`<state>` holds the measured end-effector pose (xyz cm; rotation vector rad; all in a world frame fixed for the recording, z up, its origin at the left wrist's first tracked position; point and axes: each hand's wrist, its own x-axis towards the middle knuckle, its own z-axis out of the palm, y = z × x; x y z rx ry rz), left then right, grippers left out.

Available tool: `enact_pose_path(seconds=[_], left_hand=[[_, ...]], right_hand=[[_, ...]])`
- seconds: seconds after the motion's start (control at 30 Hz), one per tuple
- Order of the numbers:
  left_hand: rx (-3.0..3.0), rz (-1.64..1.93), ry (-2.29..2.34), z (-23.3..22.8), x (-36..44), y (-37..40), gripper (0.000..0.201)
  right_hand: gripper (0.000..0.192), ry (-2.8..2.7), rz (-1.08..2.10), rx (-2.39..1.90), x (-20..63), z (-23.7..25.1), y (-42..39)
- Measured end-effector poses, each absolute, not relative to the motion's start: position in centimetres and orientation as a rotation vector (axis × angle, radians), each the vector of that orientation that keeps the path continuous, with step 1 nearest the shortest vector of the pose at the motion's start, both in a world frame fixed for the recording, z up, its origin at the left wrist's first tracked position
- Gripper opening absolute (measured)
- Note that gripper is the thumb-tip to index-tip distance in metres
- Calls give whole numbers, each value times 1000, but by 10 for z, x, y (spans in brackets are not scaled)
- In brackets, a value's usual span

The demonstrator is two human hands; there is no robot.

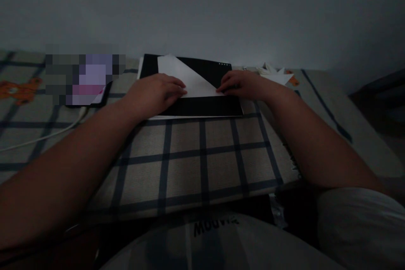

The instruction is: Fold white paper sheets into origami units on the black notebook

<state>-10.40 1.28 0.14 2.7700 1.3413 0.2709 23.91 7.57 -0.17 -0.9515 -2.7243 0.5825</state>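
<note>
The white, pointed paper sheet [186, 79] seems partly folded, how much remains unclear, the left hand [158, 93] resting loosely open on it, the right hand [242, 84] pinching its corner.

Two hands: one left hand [160, 92] and one right hand [242, 84]. One sheet of white paper [185, 78], one black-covered booklet [202, 107], one phone [92, 82], one white cable [68, 127] and one checked tablecloth [186, 168]. Two orange figures [23, 98] show, one partly hidden. One folded white paper shape [278, 75], it seems; in this dim light there could be more.
</note>
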Motion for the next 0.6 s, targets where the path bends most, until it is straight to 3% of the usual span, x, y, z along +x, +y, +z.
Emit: enact_pose_path(seconds=[0.6], left_hand=[[2842, 169, 1592, -3, -78, 5, 44]], right_hand=[[27, -2669, 470, -1079, 228, -5, 66]])
